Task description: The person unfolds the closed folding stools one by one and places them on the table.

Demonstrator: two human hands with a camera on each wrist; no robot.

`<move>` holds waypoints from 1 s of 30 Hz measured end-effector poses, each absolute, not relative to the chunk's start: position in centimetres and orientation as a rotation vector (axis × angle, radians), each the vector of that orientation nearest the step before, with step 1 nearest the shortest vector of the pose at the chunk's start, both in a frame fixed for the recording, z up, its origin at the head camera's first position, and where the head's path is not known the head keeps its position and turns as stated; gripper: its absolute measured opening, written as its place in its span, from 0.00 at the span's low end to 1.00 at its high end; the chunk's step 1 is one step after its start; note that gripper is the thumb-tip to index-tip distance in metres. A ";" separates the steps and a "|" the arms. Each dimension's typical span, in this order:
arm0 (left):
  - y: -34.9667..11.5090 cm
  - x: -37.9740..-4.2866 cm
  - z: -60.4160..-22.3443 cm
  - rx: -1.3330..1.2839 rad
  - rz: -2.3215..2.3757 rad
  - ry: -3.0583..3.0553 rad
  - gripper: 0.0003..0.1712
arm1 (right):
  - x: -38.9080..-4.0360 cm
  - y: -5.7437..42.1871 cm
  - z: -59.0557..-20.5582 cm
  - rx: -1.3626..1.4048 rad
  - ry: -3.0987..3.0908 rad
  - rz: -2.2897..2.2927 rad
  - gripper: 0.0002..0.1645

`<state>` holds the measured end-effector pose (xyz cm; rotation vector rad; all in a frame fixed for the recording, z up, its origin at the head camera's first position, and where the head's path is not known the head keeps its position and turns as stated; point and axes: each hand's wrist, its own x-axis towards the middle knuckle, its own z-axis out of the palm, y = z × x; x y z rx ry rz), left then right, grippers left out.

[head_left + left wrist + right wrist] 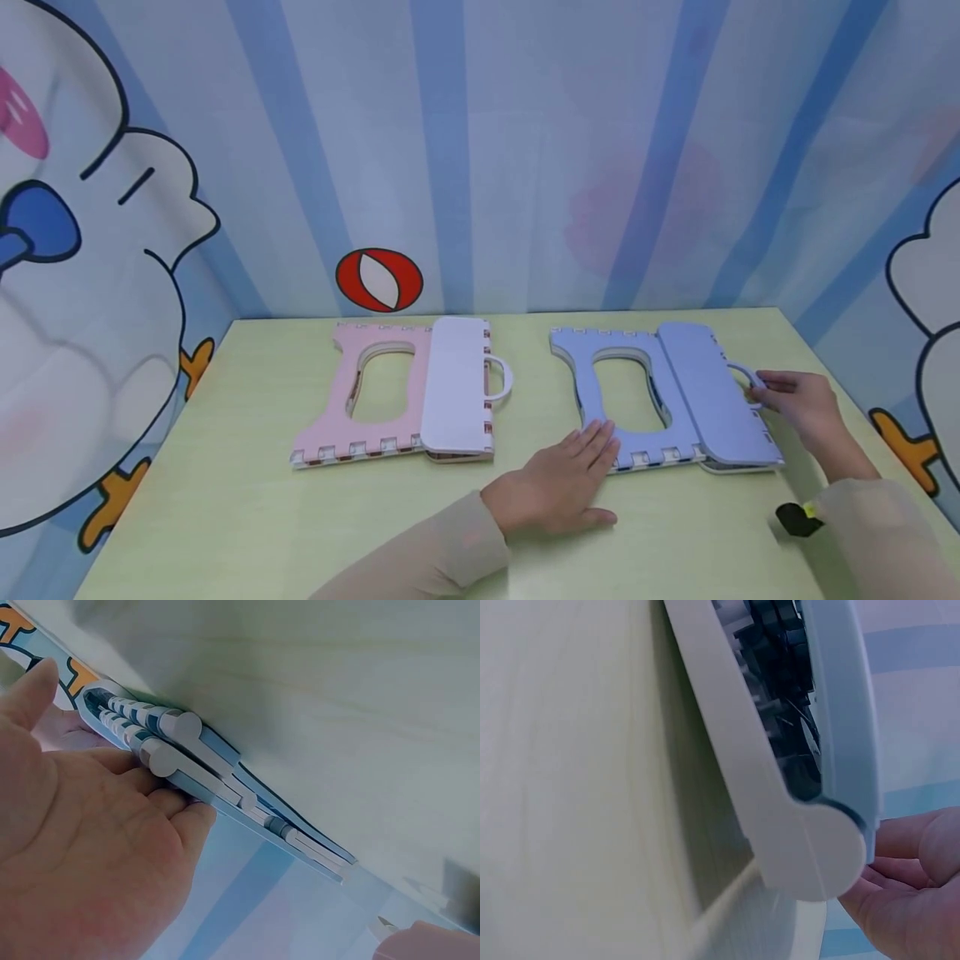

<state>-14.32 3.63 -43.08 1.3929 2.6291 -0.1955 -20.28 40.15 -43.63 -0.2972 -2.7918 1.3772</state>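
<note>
A blue folding step stool lies folded flat on the table, its broad top panel to the right. My left hand rests on the near edge of its leg, fingers straight. In the left wrist view, the fingers of the left hand touch the stool's hinged edge. At the right side, my right hand pinches the stool's small loop handle. From the right wrist, the stool's rounded end hides part of the right hand.
A pink folding step stool with a white top panel and loop handle lies folded to the left. Both stools sit on a pale yellow-green table. Behind stands a striped blue backdrop with cartoon figures. A small black object is by the right sleeve.
</note>
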 end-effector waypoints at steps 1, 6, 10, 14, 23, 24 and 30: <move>3.6 -14.3 -43.0 1.389 -0.191 2.627 0.49 | -20.3 40.1 -43.6 -0.298 -2.789 1.390 0.27; 3.7 -14.3 -43.1 1.380 -0.182 2.629 0.51 | -20.4 40.2 -43.4 -0.285 -2.785 1.401 0.27; 3.8 -14.4 -43.2 1.372 -0.181 2.628 0.51 | -20.5 40.2 -43.4 -0.282 -2.776 1.399 0.27; 3.9 -14.5 -43.3 1.368 -0.180 2.622 0.51 | -20.5 40.1 -43.3 -0.287 -2.764 1.409 0.27; 3.8 -14.5 -43.0 1.377 -0.177 2.606 0.50 | -20.5 40.3 -43.1 -0.371 -2.734 1.493 0.28; 3.7 -14.5 -43.0 1.376 -0.178 2.606 0.50 | -20.6 40.3 -43.0 -0.371 -2.730 1.504 0.28; 3.7 -14.4 -42.9 1.359 -0.157 2.606 0.50 | -20.6 40.6 -42.4 -0.366 -2.731 1.564 0.29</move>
